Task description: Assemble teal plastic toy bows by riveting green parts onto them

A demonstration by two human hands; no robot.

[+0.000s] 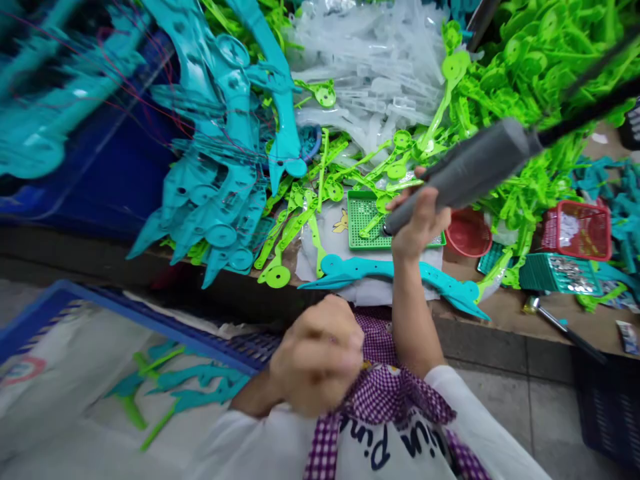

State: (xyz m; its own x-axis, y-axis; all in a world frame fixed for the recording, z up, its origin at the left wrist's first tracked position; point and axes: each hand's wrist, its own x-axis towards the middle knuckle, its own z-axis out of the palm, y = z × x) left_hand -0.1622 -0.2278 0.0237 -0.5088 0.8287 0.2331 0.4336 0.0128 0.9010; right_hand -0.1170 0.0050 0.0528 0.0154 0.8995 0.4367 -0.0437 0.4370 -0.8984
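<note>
My right hand [423,223] is wrapped round a grey electric screwdriver [475,163], with a black cable running off its rear end to the upper right. Its tip points down to the left, over the green basket tray [354,220]. In front of my chest my left hand [320,353] is curled closed and smeared by motion; whatever it may hold is hidden. A long turquoise plastic piece [370,268] lies along the table's front edge, beneath my right forearm. Lime green plastic arms [300,227] with round ends lie just left of the tray.
Turquoise parts [220,193] are heaped on the left, translucent parts [370,67] at the back, green parts [540,87] on the right. A red bowl [467,233], red basket [577,230] and hammer [565,327] sit rightward. A blue crate [65,290] holding finished-looking pieces stands lower left.
</note>
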